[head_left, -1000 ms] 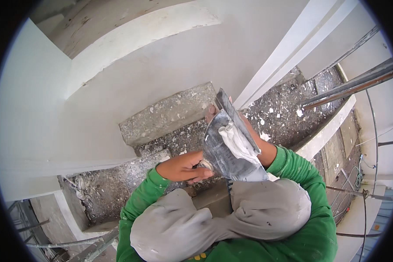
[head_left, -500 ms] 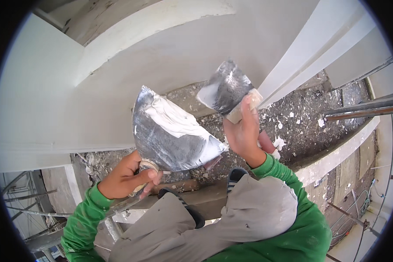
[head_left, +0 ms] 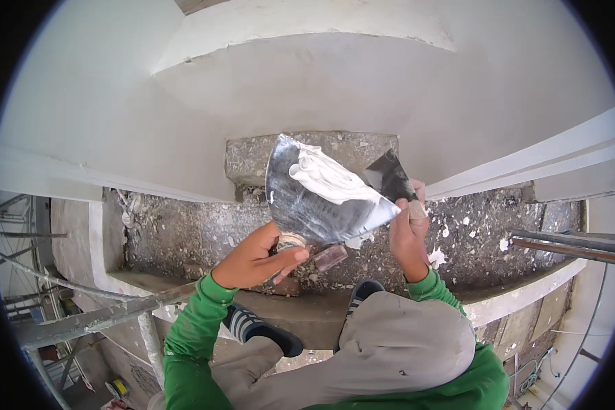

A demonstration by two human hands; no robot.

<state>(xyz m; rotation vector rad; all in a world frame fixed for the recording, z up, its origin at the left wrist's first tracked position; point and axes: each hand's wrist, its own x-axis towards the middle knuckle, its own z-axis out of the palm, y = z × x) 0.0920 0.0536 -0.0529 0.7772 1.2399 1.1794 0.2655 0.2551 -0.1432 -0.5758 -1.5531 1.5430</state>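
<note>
My left hand (head_left: 256, 260) is closed round the taped, rounded handle (head_left: 290, 240) of a curved metal plate (head_left: 301, 215), held level in front of me. A thick heap of white plaster paste (head_left: 331, 178) lies on the plate. My right hand (head_left: 406, 242) grips a square-bladed scraper (head_left: 389, 174) at the plate's right corner; the blade is partly behind the plate. Below the plate a reddish block (head_left: 330, 257) lies on the debris-strewn ledge.
A concrete block (head_left: 253, 154) sits against the plastered wall (head_left: 301, 89). My sandalled feet (head_left: 266, 328) are by a curved ledge edge (head_left: 516, 297). Scaffold tubes (head_left: 75, 324) stand at lower left, metal rails (head_left: 560, 246) at right. A white moulding (head_left: 526, 164) runs along the right wall.
The plate and scraper were together, moved apart, and are now close again, the scraper lower and behind the plate's corner. My view has swung to face the wall squarely.
</note>
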